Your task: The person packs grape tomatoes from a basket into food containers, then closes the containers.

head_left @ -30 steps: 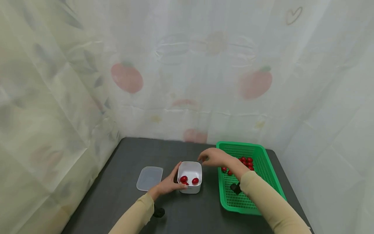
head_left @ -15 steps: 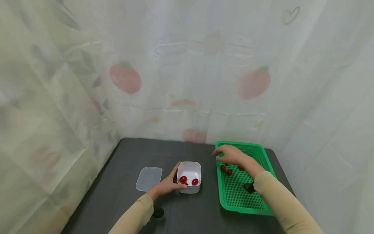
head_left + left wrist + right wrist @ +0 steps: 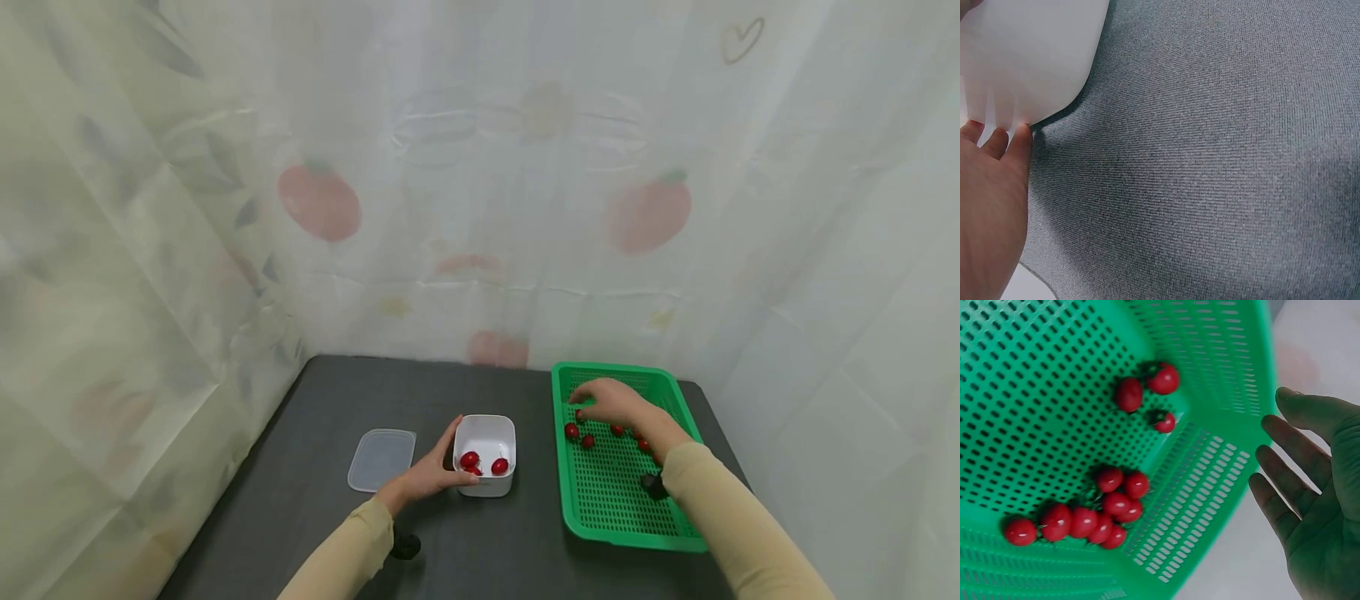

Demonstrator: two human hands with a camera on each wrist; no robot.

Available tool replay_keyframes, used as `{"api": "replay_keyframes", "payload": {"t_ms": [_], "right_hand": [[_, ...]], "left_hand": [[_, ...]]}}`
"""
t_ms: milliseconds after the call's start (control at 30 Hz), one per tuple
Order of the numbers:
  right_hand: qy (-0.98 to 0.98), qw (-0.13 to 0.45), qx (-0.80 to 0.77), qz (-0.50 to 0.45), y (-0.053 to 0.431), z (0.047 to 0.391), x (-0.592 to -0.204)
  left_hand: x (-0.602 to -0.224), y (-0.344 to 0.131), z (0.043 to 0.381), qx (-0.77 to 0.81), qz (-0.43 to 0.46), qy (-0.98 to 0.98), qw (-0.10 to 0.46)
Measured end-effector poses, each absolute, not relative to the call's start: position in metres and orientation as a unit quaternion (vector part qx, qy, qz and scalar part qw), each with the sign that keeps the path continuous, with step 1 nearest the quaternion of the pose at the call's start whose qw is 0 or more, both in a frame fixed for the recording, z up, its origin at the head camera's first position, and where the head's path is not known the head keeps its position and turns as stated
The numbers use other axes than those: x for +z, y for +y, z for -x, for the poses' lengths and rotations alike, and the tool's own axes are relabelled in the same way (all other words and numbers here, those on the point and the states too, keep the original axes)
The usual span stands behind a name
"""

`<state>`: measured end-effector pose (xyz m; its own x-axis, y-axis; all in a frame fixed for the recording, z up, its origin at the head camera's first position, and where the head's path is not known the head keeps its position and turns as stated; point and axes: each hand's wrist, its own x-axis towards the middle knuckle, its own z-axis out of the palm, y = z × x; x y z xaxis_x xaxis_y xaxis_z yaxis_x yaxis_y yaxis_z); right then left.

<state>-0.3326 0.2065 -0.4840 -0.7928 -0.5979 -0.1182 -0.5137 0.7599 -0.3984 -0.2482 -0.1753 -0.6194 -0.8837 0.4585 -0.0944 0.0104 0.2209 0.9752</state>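
My left hand [image 3: 427,477] grips a small white container [image 3: 486,490] on the table, its thumb at the near side and its fingers along the left side. Red cherry tomatoes [image 3: 499,467] lie on the container's floor. In the left wrist view, fingertips [image 3: 1019,140] press against the pale container wall [image 3: 1035,56]. My right hand [image 3: 611,402] is over the far part of a green basket [image 3: 566,492]. From the right wrist, that hand [image 3: 1322,481] shows spread fingers holding nothing, with several cherry tomatoes [image 3: 1083,522] clustered in the basket and 3 more apart from them.
A translucent lid [image 3: 381,460] lies flat on the dark table [image 3: 480,550], left of the container. Patterned white curtains [image 3: 480,167] hang behind the table and along both sides.
My right hand has moved right, from beside the container to over the basket. The left hand and the container have stayed in place.
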Motion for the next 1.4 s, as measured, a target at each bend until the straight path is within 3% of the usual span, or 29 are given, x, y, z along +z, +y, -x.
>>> {"api": "replay_keyframes", "payload": {"t_ms": [467,1400], "right_hand": [[0.936,0.161,-0.133,0.282,0.22,0.33,-0.517],[0.945,0.173,-0.09,0.263,0.218,0.326,-0.549]], "left_hand": [[-0.621,-0.174,0.249,0.604,-0.16,0.759,0.184],[-0.624,-0.174,0.25,0.61,-0.164,0.752,0.189]]}}
